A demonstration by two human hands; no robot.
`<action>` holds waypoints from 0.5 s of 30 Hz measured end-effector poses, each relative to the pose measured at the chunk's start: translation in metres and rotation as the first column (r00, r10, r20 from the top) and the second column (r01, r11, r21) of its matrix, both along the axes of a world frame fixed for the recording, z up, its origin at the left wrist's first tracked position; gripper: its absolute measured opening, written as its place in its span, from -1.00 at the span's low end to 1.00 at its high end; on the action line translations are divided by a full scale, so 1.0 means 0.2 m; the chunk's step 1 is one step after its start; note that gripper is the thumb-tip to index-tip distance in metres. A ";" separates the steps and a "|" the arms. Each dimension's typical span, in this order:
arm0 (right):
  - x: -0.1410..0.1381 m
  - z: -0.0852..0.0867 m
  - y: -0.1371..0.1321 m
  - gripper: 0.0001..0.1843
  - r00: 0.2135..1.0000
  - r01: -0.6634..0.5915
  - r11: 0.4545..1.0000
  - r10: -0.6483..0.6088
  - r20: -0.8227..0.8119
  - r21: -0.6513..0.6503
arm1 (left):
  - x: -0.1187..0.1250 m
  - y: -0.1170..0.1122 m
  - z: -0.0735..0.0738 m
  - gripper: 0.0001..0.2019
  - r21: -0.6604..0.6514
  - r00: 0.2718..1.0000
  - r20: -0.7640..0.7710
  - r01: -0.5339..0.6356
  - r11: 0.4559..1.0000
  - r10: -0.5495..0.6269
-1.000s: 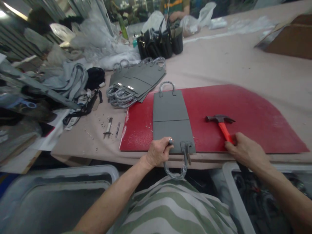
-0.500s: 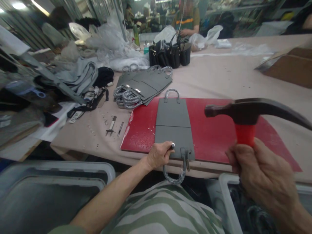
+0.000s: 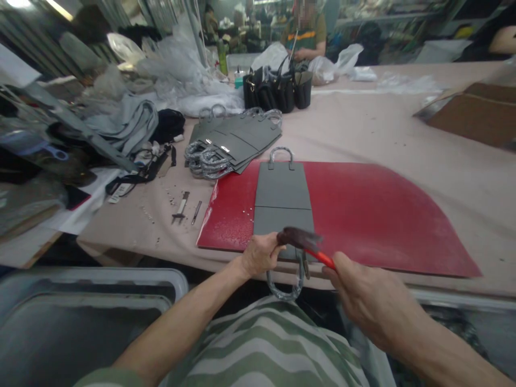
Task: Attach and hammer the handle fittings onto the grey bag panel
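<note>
A flat grey bag panel with wrapped handles at both ends lies on a red mat. My left hand is closed in a pinch at the panel's near edge, holding something small that the hammer head hides. My right hand grips the red handle of a hammer, whose blurred dark head is down at the panel's near edge, right by my left fingers. The near handle loop hangs over the table edge.
A stack of similar grey panels lies at the mat's far left. Small metal tools and scattered rivets rest left of the mat. Black bags and another person stand at the far side. A cardboard box sits far right. Grey bins sit below.
My right hand picked the hammer up from the mat, raised it high, and has swung it down onto the panel's near edge beside my left fingers. My left hand stayed put.
</note>
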State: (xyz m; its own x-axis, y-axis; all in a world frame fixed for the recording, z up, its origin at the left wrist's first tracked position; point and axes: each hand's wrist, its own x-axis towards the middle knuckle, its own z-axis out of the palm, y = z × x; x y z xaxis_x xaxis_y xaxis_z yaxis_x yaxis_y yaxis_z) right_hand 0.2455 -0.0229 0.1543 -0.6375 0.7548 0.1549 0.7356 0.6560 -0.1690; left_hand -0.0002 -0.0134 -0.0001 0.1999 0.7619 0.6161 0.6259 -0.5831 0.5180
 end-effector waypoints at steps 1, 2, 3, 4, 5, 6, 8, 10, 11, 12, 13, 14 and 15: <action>0.00 0.00 0.01 -0.66 0.999 -0.007 0.999 0.005 -0.044 -0.050 | 0.00 0.00 0.00 -0.90 0.001 1.000 0.000 -0.001 1.000 0.001; 0.01 0.00 0.02 -0.64 0.994 0.005 0.994 -0.017 -0.107 -0.111 | 0.00 0.00 0.00 -0.89 -0.007 1.000 0.000 -0.003 1.000 0.003; 0.02 0.00 0.04 -0.61 0.982 0.040 0.983 -0.072 -0.174 -0.180 | 0.00 0.00 0.00 -0.89 -0.021 1.000 -0.001 -0.007 1.000 0.006; 0.05 0.00 0.06 -0.57 0.961 0.091 0.962 -0.153 -0.231 -0.259 | 0.00 -0.01 0.00 -0.90 -0.039 1.000 -0.004 -0.008 0.999 0.008; 0.08 -0.02 0.09 -0.53 0.931 0.151 0.926 -0.251 -0.265 -0.347 | 0.00 -0.01 0.01 -0.91 -0.053 1.000 -0.006 -0.008 0.999 0.008; 0.12 -0.05 0.13 -0.51 0.896 0.209 0.876 -0.350 -0.274 -0.434 | -0.01 -0.01 0.01 -0.92 -0.061 1.000 -0.005 -0.006 0.998 0.006; 0.20 -0.14 0.22 -0.49 0.826 0.302 0.737 -0.519 -0.219 -0.605 | -0.02 -0.01 0.01 -0.93 -0.073 1.000 0.002 0.008 0.997 -0.008; 0.27 -0.26 0.30 -0.56 0.788 0.406 0.656 -0.604 -0.118 -0.636 | -0.02 -0.01 0.01 -0.92 -0.074 1.000 0.016 0.020 0.997 -0.019; 0.29 -0.32 0.34 -0.61 0.789 0.476 0.675 -0.611 -0.066 -0.564 | -0.03 -0.01 0.00 -0.92 -0.075 0.999 0.027 0.023 0.997 -0.021; 0.31 -0.37 0.37 -0.66 0.788 0.536 0.704 -0.615 -0.024 -0.466 | -0.03 -0.01 0.00 -0.91 -0.075 0.999 0.039 0.026 0.997 -0.024; 0.32 -0.42 0.39 -0.69 0.790 0.577 0.739 -0.614 0.006 -0.347 | -0.04 -0.01 0.00 -0.91 -0.075 0.998 0.052 0.028 0.997 -0.024; 0.32 -0.45 0.40 -0.71 0.798 0.589 0.776 -0.602 0.013 -0.226 | -0.04 -0.01 0.00 -0.90 -0.075 0.997 0.066 0.032 0.997 -0.027; 0.31 -0.48 0.40 -0.69 0.816 0.573 0.811 -0.578 -0.009 -0.121 | -0.04 -0.01 0.00 -0.90 -0.076 0.996 0.077 0.038 0.996 -0.032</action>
